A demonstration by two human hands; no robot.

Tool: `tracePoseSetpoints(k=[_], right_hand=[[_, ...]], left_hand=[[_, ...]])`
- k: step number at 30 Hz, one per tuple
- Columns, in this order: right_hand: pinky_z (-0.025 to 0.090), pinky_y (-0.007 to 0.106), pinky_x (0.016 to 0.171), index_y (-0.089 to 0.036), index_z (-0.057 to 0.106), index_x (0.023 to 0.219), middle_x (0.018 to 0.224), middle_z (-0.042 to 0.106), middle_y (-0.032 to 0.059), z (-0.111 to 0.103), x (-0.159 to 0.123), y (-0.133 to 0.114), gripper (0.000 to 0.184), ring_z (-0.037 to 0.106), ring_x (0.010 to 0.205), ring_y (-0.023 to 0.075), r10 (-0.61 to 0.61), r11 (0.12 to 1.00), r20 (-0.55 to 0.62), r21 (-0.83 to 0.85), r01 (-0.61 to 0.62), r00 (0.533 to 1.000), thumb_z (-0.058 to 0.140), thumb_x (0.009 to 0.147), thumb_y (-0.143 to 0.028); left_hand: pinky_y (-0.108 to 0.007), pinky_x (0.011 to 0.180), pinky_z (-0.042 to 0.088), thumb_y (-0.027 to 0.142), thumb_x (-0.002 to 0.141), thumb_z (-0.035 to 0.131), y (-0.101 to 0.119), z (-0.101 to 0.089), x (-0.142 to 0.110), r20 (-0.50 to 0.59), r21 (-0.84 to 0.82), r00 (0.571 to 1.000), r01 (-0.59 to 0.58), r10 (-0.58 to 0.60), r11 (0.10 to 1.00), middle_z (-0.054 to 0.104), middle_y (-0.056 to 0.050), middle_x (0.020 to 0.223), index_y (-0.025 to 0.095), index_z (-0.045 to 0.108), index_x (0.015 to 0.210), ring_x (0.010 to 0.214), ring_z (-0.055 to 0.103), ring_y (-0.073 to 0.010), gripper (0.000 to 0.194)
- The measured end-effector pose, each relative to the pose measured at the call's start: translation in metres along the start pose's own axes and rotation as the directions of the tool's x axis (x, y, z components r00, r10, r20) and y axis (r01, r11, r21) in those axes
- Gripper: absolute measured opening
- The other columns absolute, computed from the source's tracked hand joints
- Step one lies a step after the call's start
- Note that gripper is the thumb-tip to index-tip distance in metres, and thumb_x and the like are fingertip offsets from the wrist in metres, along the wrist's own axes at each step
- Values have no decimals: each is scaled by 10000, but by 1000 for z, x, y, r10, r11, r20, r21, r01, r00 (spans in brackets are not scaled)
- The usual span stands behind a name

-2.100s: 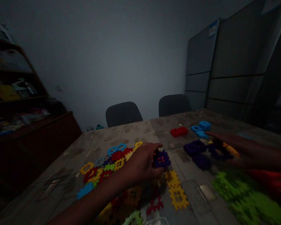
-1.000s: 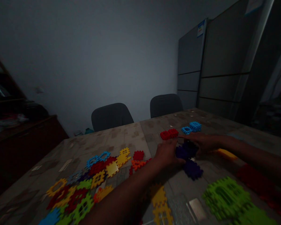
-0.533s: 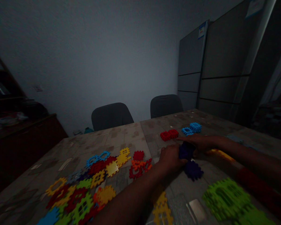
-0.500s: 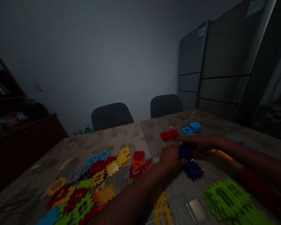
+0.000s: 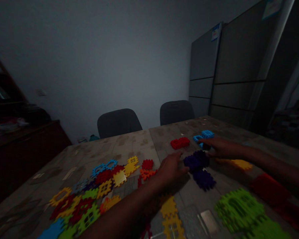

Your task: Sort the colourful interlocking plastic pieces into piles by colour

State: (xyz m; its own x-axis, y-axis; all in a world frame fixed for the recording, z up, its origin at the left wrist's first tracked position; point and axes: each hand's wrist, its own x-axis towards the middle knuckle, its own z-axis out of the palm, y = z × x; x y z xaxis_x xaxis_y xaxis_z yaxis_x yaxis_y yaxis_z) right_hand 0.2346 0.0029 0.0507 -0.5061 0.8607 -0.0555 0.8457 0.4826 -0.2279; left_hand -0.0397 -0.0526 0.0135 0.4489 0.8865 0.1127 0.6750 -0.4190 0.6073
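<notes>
Dark purple interlocking toy tiles with toothed edges lie on the table between my hands, some of them in a small stack. My left hand is just left of the purple stack, its fingers apart with nothing in them. On the far right side of the stack, my right hand reaches in with thumb and forefinger spread, holding nothing that I can see. Its fingertips are close to the light blue tiles. Red tiles lie in a small group beyond my left hand.
Mixed coloured tiles spread over the left of the patterned table. Green tiles are piled at the near right, beside red ones. Yellow tiles lie in front. Two chairs stand behind the table.
Both hands have let go of the purple tiles and drawn apart, the left one moving left and the right one slightly up and right. The purple stack now shows between them.
</notes>
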Motion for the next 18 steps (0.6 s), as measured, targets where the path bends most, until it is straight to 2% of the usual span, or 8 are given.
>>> tracePoseSetpoints(k=[3, 5, 8, 12, 15, 18], right_hand=[[521, 333, 758, -195, 742, 1073, 918, 793, 107, 1, -19, -12, 222, 759, 866, 279, 101, 992, -41, -65, -103, 994, 599, 915, -255], [498, 336, 723, -199, 731, 976, 905, 792, 121, 8, -30, -25, 166, 759, 857, 289, 164, 980, -40, -106, -168, 986, 591, 928, -274], [506, 361, 731, -203, 724, 1031, 1027, 808, 155, 22, -41, -49, 232, 771, 939, 329, 244, 959, -6, -145, -243, 970, 619, 926, -381], [539, 424, 757, -181, 682, 1215, 1186, 789, 223, 39, -44, -77, 487, 767, 1035, 410, 322, 933, 30, -179, -312, 946, 664, 872, -526], [546, 465, 758, -152, 658, 1256, 1199, 774, 270, 45, -41, -88, 582, 762, 1041, 455, 346, 920, 27, -207, -333, 938, 698, 823, -538], [543, 462, 720, -145, 661, 1222, 1125, 786, 276, 49, -39, -89, 577, 768, 991, 467, 334, 920, -5, -216, -327, 943, 747, 765, -487]], left_hand=[[-443, 1174, 480, 211, 882, 737, -11, -13, -27, 5, -18, 1000, 17, -17, 1000, 675, -182, 1471, 109, 635, 1443, 1356, 639, -336, 579], [-431, 1141, 509, 183, 868, 732, -16, -21, -47, 8, -34, 1000, 20, -20, 999, 710, -155, 1424, 137, 670, 1401, 1309, 671, -314, 538], [-417, 1084, 550, 171, 863, 721, -20, -33, -76, 6, -53, 1000, 25, -25, 998, 743, -130, 1365, 165, 705, 1342, 1244, 708, -291, 479], [-462, 1133, 519, 190, 870, 703, -25, -50, -117, -14, -78, 1000, 4, -5, 997, 743, -124, 1372, 184, 730, 1309, 1286, 688, -301, 439], [-503, 1162, 501, 254, 892, 696, -33, -62, -150, -70, -95, 997, 13, -19, 995, 733, -93, 1409, 259, 740, 1311, 1335, 663, -310, 421], [-492, 1166, 508, 340, 918, 710, -43, -74, -182, -131, -87, 991, 18, -29, 996, 751, -57, 1388, 323, 759, 1285, 1330, 675, -295, 370]])
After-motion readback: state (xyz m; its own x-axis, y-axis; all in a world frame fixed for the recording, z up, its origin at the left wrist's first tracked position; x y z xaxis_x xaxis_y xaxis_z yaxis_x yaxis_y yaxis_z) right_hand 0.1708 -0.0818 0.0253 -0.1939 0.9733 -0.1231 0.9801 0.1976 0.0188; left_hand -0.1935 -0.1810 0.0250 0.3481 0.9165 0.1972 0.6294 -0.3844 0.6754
